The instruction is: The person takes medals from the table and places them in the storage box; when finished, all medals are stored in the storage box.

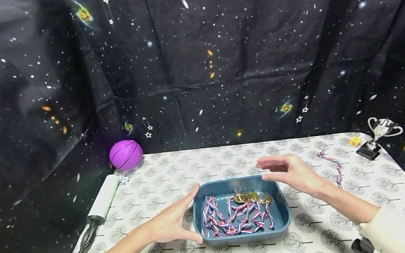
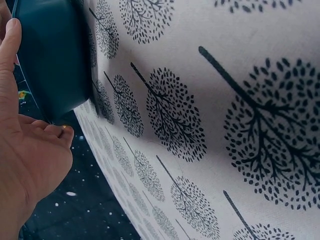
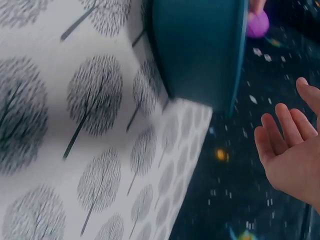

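A blue rectangular tub [image 1: 244, 238] stands on the patterned tablecloth in front of me. Inside it lie several gold and silver-looking medals [image 1: 241, 197], bunched toward the far side. Their red, white and blue ribbons [image 1: 225, 222] are tangled across the tub's floor. At the tub's left end is my left hand [image 1: 171, 221], thumb and fingers spread, with the thumb at the near corner and the index finger at the far one. My right hand [image 1: 290, 173] hovers beyond the far right corner, fingers extended and holding nothing; the right wrist view shows it apart from the tub [image 3: 197, 55].
A twisted ribbon [image 1: 338, 168] lies on the cloth to the right. Farther right are a yellow number block [image 1: 355, 141] and a silver trophy cup [image 1: 380, 131] on a black base. On the left are a purple ball [image 1: 126, 154] and a white hand pump [image 1: 104, 196].
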`<state>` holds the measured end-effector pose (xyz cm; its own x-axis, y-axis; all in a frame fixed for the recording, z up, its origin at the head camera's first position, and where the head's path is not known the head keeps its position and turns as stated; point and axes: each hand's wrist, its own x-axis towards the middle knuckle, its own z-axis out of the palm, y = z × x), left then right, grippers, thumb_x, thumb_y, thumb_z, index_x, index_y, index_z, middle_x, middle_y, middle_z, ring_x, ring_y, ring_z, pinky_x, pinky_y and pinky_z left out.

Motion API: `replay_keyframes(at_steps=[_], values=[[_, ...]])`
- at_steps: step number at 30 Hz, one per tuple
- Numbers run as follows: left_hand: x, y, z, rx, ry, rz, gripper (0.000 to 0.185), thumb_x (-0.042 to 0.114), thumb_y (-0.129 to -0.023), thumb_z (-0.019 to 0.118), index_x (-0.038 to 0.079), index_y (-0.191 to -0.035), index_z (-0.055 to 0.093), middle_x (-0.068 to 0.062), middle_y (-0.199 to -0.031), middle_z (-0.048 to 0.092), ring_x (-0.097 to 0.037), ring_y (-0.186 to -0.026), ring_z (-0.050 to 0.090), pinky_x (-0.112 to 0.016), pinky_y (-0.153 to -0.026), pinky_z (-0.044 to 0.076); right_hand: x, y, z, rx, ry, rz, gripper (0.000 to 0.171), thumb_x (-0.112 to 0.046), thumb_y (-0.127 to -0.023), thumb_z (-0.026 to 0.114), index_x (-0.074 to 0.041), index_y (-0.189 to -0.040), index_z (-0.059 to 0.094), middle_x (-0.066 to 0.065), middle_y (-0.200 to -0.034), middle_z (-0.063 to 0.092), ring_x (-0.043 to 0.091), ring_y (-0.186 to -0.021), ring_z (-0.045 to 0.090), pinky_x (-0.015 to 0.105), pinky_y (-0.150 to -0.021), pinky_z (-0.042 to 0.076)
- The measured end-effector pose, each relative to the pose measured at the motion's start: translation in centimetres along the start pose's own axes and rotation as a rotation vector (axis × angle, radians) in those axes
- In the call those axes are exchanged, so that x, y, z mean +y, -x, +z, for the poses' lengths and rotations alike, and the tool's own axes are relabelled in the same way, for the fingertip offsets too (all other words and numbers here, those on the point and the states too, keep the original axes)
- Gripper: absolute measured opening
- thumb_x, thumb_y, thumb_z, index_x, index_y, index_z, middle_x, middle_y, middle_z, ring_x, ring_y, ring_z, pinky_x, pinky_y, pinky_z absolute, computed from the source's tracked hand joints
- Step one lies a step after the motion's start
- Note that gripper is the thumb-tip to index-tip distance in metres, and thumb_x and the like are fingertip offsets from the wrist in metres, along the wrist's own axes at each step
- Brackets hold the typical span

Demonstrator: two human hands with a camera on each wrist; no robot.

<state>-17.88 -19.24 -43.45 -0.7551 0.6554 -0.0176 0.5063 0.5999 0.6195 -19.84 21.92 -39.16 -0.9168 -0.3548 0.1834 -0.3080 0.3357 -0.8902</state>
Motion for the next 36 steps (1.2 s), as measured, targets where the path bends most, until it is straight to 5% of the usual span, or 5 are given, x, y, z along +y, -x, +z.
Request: replay_keyframes(at_steps=[10,18,27,36], values=[[-0.3,0.1,0.2,-0.009,-0.006,0.037,0.139,0.056,-0.074,0.093,0.018,-0.172,0.002,-0.015,-0.176,0.012,-0.033,-0.159,0.023,-0.058,-0.126,0.024,1.8,6.3,-7.1,0.081,0.074,0.055,0.06,-0.021,-0.103,0.074,-0.013,-0.158,0.052,0.006,-0.157,0.056,0.0,-0.128,0.061,0.017,-0.1,0.053],[-0.6,0.3,0.0,0.007,0.018,0.008,0.131,0.064,-0.079,0.086,0.03,-0.172,0.001,-0.012,-0.176,0.015,-0.035,-0.157,0.028,-0.063,-0.124,0.025,6.6,12.0,-10.9,0.182,0.11,0.102,0.06,-0.005,-0.103,0.07,-0.008,-0.159,0.049,-0.019,-0.142,0.065,-0.007,-0.12,0.064,0.014,-0.089,0.057],[-0.7,0.2,-0.2,0.017,0.034,0.034,0.133,0.058,-0.077,0.091,0.029,-0.173,0.003,-0.009,-0.175,0.021,-0.033,-0.156,0.03,-0.062,-0.125,0.026,10.3,15.7,-11.4,0.251,0.261,0.277,0.057,-0.019,-0.096,0.082,-0.002,-0.146,0.06,-0.035,-0.122,0.064,-0.009,-0.1,0.066,0.017,-0.073,0.058],[-0.2,0.0,-0.2,0.039,0.012,0.04,0.136,0.055,-0.072,0.095,0.028,-0.173,0.008,-0.005,-0.175,0.022,-0.032,-0.156,0.03,-0.061,-0.125,0.028,12.7,17.9,-10.8,0.302,0.32,0.247,0.032,-0.002,-0.088,0.085,-0.003,-0.118,0.076,-0.012,-0.092,0.074,0.003,-0.076,0.065,0.015,-0.063,0.052]])
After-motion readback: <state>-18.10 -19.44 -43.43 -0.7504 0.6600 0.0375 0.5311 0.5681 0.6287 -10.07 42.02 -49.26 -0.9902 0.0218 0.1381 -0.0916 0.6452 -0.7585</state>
